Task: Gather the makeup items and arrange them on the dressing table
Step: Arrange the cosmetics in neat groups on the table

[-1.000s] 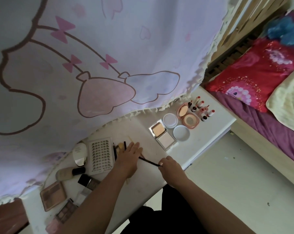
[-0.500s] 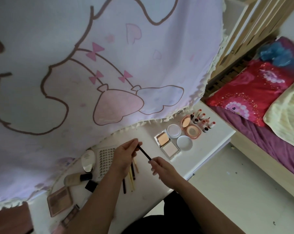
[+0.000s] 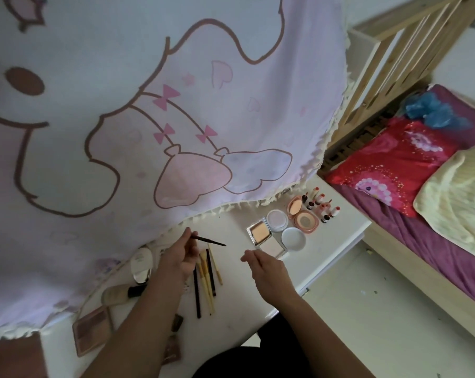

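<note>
My left hand (image 3: 180,255) pinches a thin dark makeup pencil (image 3: 210,242) above the white dressing table (image 3: 337,241), its tip pointing right. My right hand (image 3: 263,266) hovers beside it with loosely curled fingers and holds nothing. Several pencils and brushes (image 3: 207,279) lie side by side below my left hand. An open square powder compact (image 3: 265,237), two round white jars (image 3: 278,220), a pink round compact (image 3: 304,218) and a cluster of small bottles (image 3: 323,204) sit at the right. A foundation tube (image 3: 123,293), a white oval case (image 3: 141,263) and a brown palette (image 3: 93,331) lie at the left.
A large cartoon-print cloth (image 3: 149,105) with a fringe hangs over the table's back part. A wooden bed (image 3: 394,64) with a red pillow (image 3: 394,165) and cream blanket (image 3: 457,192) stands right of the table. Bare floor (image 3: 353,309) lies between.
My right hand has let go of the dark pencil and drawn away to the right. My left hand now holds the pencil alone, turned level. The camera has tilted upward.
</note>
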`<state>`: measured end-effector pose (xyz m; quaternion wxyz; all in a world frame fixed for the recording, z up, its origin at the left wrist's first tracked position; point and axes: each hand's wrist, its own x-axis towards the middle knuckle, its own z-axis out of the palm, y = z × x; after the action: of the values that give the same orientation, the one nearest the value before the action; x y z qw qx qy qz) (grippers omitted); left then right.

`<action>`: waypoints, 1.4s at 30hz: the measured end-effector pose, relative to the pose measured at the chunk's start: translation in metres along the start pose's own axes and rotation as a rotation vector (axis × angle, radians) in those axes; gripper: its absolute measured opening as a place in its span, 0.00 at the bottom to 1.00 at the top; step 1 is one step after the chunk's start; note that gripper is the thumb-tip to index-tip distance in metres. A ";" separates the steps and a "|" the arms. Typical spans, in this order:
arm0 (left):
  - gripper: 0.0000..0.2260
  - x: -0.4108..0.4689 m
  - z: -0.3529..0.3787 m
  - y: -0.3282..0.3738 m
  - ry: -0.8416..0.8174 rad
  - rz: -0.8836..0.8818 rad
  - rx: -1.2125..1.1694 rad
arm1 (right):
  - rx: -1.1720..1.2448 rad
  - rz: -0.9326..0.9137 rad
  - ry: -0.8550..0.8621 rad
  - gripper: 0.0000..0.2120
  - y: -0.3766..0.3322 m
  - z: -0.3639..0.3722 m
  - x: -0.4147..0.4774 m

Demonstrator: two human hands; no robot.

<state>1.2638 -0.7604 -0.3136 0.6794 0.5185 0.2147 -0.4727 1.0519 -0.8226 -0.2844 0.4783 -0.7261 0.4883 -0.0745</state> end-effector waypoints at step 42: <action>0.05 0.040 0.025 -0.139 0.103 0.143 1.263 | -0.204 0.211 -0.057 0.13 0.109 0.026 0.081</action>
<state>1.1565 -0.8020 -0.4054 0.2617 0.8542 -0.1082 -0.4361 1.0383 -0.8770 -0.4109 0.4210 -0.7173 0.5532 0.0468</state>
